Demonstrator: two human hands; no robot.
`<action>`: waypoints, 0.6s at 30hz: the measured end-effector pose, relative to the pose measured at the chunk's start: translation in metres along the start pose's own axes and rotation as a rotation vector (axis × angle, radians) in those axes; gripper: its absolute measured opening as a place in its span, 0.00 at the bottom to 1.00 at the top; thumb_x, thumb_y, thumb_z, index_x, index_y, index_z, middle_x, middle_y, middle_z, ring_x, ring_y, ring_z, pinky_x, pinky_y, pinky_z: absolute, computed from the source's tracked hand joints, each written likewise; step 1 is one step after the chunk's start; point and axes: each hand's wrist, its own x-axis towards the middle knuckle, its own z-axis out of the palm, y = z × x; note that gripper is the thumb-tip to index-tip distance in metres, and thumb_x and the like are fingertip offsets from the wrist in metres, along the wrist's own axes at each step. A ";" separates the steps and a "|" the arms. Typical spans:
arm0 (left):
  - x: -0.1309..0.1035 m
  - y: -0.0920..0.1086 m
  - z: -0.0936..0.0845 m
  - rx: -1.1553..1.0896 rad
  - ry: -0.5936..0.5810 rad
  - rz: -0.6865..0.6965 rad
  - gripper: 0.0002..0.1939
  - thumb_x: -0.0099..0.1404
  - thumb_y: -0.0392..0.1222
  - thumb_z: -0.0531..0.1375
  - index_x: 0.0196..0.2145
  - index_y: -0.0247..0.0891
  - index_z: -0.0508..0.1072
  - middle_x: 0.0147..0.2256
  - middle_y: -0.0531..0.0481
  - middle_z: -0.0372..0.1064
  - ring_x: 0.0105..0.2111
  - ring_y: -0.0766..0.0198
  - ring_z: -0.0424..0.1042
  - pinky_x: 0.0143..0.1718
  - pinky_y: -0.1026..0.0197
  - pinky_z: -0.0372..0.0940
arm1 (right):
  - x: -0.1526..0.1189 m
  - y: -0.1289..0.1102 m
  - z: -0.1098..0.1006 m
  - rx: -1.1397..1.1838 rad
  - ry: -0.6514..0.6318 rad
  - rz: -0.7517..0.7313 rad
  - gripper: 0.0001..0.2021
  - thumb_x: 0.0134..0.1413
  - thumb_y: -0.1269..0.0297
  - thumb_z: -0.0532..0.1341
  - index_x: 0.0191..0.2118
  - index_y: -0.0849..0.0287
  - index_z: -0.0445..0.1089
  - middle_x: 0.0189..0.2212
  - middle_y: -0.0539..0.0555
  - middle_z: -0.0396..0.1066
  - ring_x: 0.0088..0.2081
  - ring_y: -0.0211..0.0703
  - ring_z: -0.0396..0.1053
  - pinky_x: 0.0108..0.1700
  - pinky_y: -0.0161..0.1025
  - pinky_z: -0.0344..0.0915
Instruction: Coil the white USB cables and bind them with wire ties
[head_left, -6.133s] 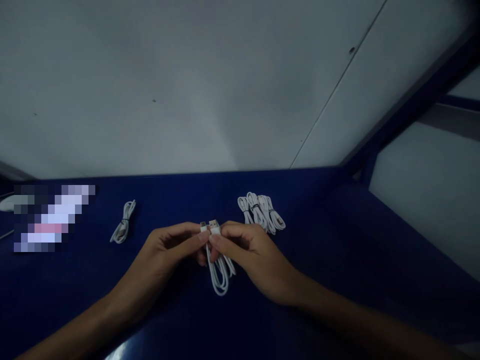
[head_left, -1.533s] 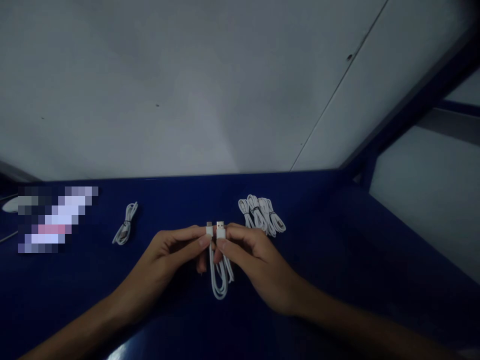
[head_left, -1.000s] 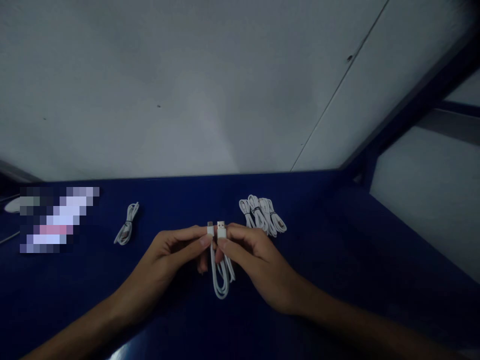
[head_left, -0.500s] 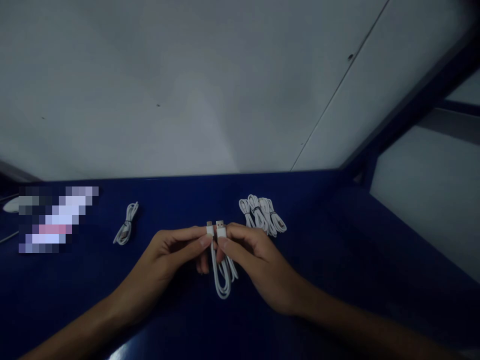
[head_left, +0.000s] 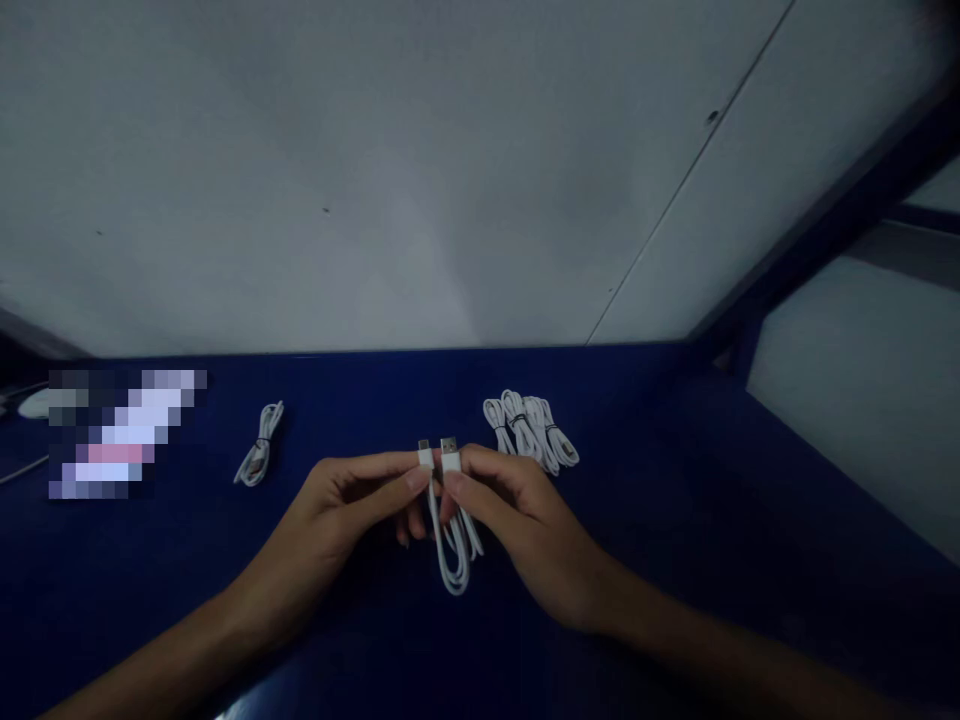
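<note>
A white USB cable (head_left: 455, 575) is held between my two hands above the blue table, its loops hanging below my fingers. My left hand (head_left: 352, 500) pinches the smaller plug between thumb and forefinger. The larger USB-A plug, metal end up, is gripped by my right hand (head_left: 517, 520), with my thumb across its white housing. Both plugs stand upright side by side, a small gap between them. Part of the cable is hidden behind my fingers.
Several bundled white cables (head_left: 529, 430) lie together just beyond my right hand. One more tied cable (head_left: 259, 445) rests to the left. Farther left is a pixelated bright object (head_left: 127, 435) beside a white rounded item (head_left: 45, 402). A pale wall panel (head_left: 375, 180) rises behind the blue table (head_left: 360, 390).
The whole view has shifted slightly, so most things appear a little farther right. Both hands keep the same hold on the cable's plugs.
</note>
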 end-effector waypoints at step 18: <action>-0.001 -0.001 -0.001 0.019 0.005 0.013 0.11 0.80 0.43 0.63 0.48 0.43 0.88 0.31 0.52 0.75 0.33 0.65 0.70 0.37 0.62 0.64 | 0.001 0.001 0.000 -0.005 -0.001 -0.026 0.16 0.80 0.62 0.56 0.36 0.56 0.74 0.39 0.53 0.79 0.41 0.44 0.75 0.50 0.47 0.70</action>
